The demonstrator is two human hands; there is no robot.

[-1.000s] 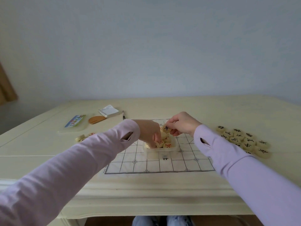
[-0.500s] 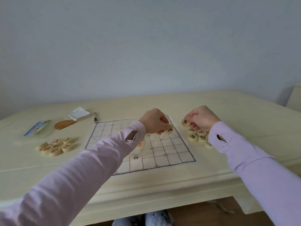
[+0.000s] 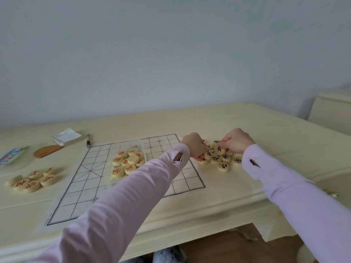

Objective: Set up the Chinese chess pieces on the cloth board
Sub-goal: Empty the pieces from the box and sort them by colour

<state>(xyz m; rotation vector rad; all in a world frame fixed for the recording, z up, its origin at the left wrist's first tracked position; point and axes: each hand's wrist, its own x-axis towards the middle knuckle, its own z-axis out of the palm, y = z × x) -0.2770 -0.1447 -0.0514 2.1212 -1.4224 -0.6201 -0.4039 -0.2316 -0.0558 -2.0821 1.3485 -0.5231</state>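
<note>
The cloth board lies flat near the front edge of the table, its grid bare apart from a clear box at its middle holding red-marked pieces. A second group of red pieces sits off the board toward the table's left edge. Just past the board's right edge lies a pile of black-marked pieces — both hands are on it. The right hand pinches 1 black piece at the top of the pile. The left hand has its fingers curled down at the pile's left side; I cannot tell whether it holds a piece. Toward the far left corner lie a spiral notepad and a pen.
</note>
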